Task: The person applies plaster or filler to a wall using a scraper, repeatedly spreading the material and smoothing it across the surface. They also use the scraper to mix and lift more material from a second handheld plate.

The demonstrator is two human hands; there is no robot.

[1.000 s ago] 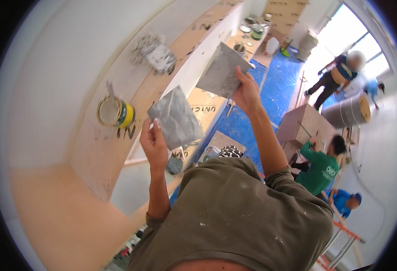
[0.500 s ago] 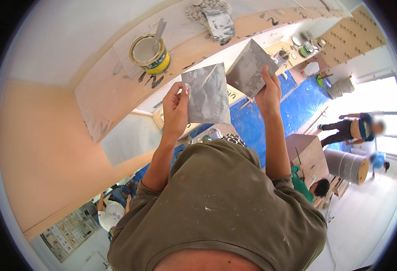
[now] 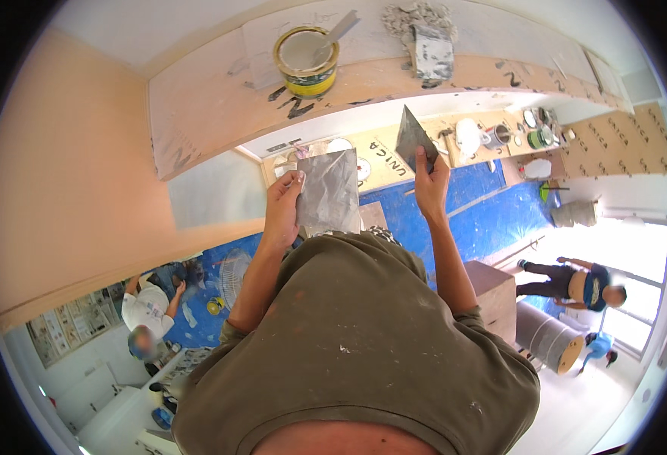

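My left hand [image 3: 280, 208] is closed on the left edge of a flat, roughly square grey plate [image 3: 329, 191], streaked with pale smears. Thumb on the near face, my right hand [image 3: 432, 184] grips a second, darker grey plate [image 3: 411, 141], turned partly edge-on. A gap separates the two plates. Beyond them, on a high ledge, stands an open yellow-and-green tin [image 3: 308, 82] with pale material inside and a flat scraper-like tool [image 3: 341, 29] leaning in it. Farther right lie a smeared grey-white slab [image 3: 433, 54] and a crumpled greyish rag-like heap [image 3: 411, 19].
Below the ledge [image 3: 219, 130] runs a lower wooden counter [image 3: 390, 155] with tins and tools. Blue sheeting [image 3: 455, 208] covers the floor. A person in white [image 3: 151, 309] is at lower left; two more people are at right, near a large grey drum [image 3: 549, 334].
My view has swung, so the ledge and tin appear farther right. The plates have moved apart and lower, and the right plate has turned toward edge-on. Both hands keep their hold.
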